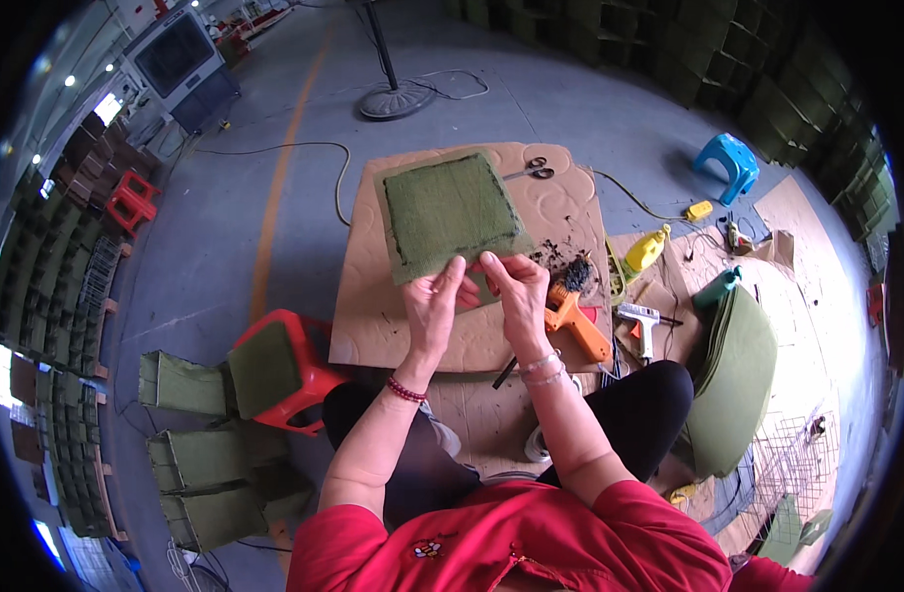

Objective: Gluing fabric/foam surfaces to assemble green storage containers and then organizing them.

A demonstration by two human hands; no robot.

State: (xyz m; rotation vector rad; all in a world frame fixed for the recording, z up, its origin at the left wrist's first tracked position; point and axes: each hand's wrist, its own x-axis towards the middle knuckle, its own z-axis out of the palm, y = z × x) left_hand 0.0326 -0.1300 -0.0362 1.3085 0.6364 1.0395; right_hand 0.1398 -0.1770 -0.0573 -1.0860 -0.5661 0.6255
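A square green fabric-covered panel (pixel 452 207) with a dark outline along its edges lies on the cardboard-topped table (pixel 358 331). At the panel's near edge, my left hand (pixel 434 308) pinches the loose green fabric between thumb and fingers. Close beside it, my right hand (pixel 519 294) pinches the same edge, its fingers curled under. An orange glue gun (pixel 575 326) rests just right of my right hand, with dark clumped residue (pixel 574 273) by its tip. Black-handled scissors (pixel 539 170) lie beyond the panel's far right corner.
On the left stands a red stool (pixel 319 375) bearing a green panel, beside several green fabric boxes (pixel 205 459). To the right are a white glue gun (pixel 641 326), a yellow bottle (pixel 647 251) and stacked green sheets (pixel 738 385). A blue stool (pixel 730 166) and a stand base (pixel 397 102) are farther off.
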